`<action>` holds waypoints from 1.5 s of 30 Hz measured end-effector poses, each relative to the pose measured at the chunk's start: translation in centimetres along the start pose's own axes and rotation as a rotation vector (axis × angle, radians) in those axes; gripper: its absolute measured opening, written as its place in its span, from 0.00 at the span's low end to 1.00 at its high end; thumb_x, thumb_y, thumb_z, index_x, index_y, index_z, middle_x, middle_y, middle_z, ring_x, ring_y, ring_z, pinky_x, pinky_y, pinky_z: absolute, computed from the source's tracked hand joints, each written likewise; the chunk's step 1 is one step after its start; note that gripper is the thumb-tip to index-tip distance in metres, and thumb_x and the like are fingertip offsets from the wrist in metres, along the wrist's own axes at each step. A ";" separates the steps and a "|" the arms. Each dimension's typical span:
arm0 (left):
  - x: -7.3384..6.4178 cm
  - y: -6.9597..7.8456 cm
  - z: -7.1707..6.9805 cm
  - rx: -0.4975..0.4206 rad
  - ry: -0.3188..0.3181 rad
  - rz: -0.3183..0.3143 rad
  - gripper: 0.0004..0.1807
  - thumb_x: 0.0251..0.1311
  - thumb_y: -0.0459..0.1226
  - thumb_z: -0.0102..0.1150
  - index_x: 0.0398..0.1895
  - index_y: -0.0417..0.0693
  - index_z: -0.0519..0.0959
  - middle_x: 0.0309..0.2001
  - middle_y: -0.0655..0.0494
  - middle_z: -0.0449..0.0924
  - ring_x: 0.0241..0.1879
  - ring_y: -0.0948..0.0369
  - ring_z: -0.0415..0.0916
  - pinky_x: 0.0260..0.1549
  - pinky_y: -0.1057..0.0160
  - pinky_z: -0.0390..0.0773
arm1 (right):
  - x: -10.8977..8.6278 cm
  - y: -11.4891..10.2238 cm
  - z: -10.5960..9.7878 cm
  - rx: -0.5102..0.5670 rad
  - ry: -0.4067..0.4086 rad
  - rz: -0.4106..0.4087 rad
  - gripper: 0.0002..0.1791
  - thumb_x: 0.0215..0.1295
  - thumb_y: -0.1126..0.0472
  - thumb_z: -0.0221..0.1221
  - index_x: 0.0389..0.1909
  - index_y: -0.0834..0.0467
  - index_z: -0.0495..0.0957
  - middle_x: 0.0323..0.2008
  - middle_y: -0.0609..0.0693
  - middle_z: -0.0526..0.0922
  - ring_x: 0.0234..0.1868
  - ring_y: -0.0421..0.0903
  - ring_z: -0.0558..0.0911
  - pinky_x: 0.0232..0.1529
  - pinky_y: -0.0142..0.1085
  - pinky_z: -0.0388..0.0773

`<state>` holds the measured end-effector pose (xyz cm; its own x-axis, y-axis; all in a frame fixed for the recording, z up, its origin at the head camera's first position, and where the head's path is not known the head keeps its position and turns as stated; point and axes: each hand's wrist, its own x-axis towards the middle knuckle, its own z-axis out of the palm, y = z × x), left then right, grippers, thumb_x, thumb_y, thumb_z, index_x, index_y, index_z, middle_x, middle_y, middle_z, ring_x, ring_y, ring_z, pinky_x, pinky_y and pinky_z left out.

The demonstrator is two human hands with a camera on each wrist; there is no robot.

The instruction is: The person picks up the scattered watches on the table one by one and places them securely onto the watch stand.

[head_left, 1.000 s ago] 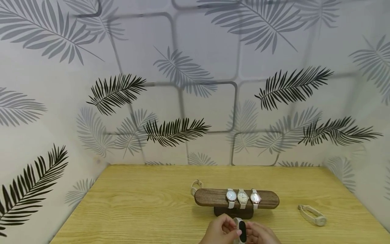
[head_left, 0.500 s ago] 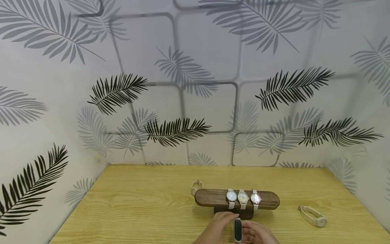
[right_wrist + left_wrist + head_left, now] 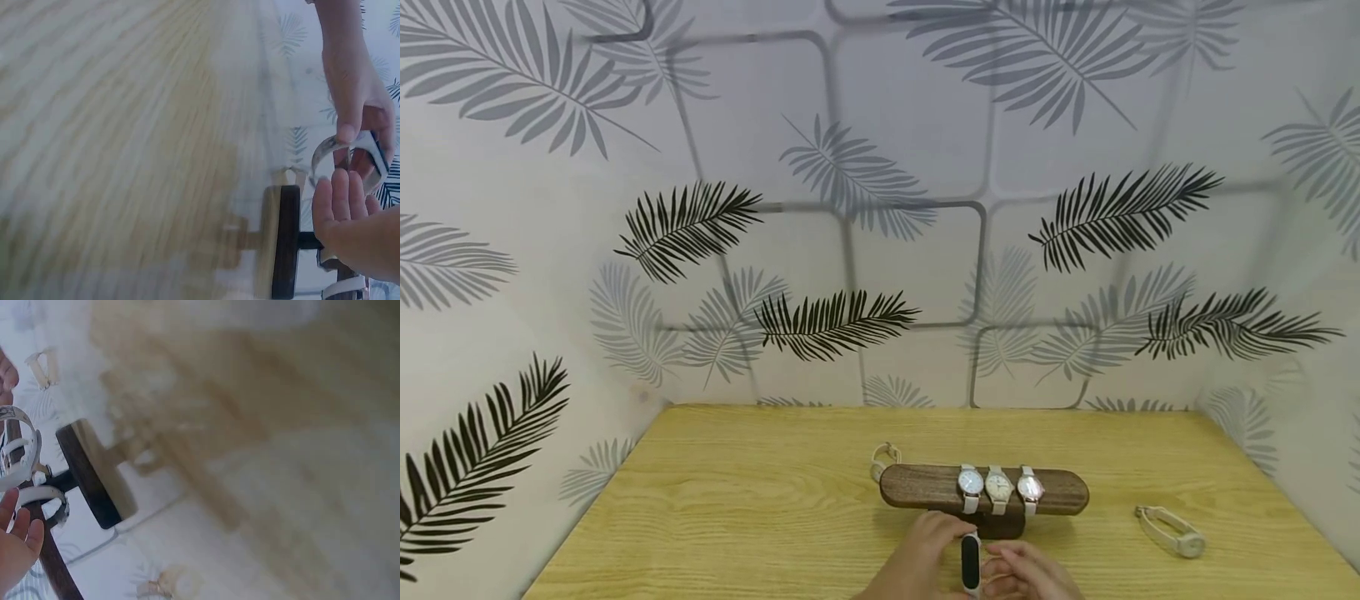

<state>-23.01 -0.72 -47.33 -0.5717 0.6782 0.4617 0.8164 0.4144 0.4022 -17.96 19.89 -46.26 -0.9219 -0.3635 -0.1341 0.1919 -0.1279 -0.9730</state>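
Observation:
A smart band (image 3: 971,562) with a black face and a pale strap stands upright between the two hands, in front of the watch stand. My left hand (image 3: 917,557) grips it from the left; in the right wrist view, that hand's thumb presses on the strap loop (image 3: 325,150). My right hand (image 3: 1028,573) is just right of the band with its fingers extended, and in the right wrist view its fingertips overlap the loop. Just beyond, a dark wooden watch stand (image 3: 917,486) carries a white-dialled watch (image 3: 970,482), a cream-dialled watch (image 3: 998,487) and another white-strapped watch (image 3: 1029,486).
On the table (image 3: 737,500), a pale watch (image 3: 1172,533) lies to the right. Another pale-strapped watch (image 3: 884,460) is partly hidden behind the stand's left end. A wall (image 3: 910,250) printed with leaves borders the table at the back and sides.
Both hands have shifted slightly left with the smart band, which now faces the head view more squarely. The left thumb has left its face. The watches and stand have not moved.

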 end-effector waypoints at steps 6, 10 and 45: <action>-0.6 0.0 -1.7 -0.051 -0.011 -0.112 0.36 0.44 0.49 0.71 0.57 0.46 0.71 0.52 0.56 0.74 0.52 0.59 0.67 0.50 0.62 0.73 | -0.3 -0.1 0.3 -0.449 0.440 -0.186 0.22 0.60 0.62 0.59 0.52 0.69 0.70 0.37 0.53 0.81 0.34 0.33 0.78 0.34 0.31 0.77; -1.2 -0.7 -2.5 -0.062 -0.031 -0.172 0.36 0.45 0.50 0.70 0.57 0.46 0.71 0.52 0.56 0.74 0.53 0.58 0.68 0.51 0.58 0.73 | -0.7 -0.8 -0.6 -0.797 0.577 -0.494 0.22 0.47 0.68 0.67 0.47 0.62 0.76 0.36 0.49 0.80 0.35 0.27 0.73 0.32 0.30 0.75; -4.0 -4.8 -6.4 -0.032 0.073 -0.408 0.38 0.39 0.44 0.74 0.56 0.40 0.72 0.53 0.47 0.74 0.53 0.49 0.68 0.51 0.47 0.73 | 1.4 -3.3 -7.7 -1.397 0.465 -0.581 0.31 0.43 0.68 0.70 0.53 0.67 0.74 0.47 0.64 0.75 0.49 0.63 0.73 0.43 0.54 0.76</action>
<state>-25.11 -9.28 -46.06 -0.8533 0.4170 0.3132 0.5190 0.6210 0.5874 -22.45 26.96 -44.66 -0.8249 -0.2335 0.5148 -0.4159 0.8675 -0.2729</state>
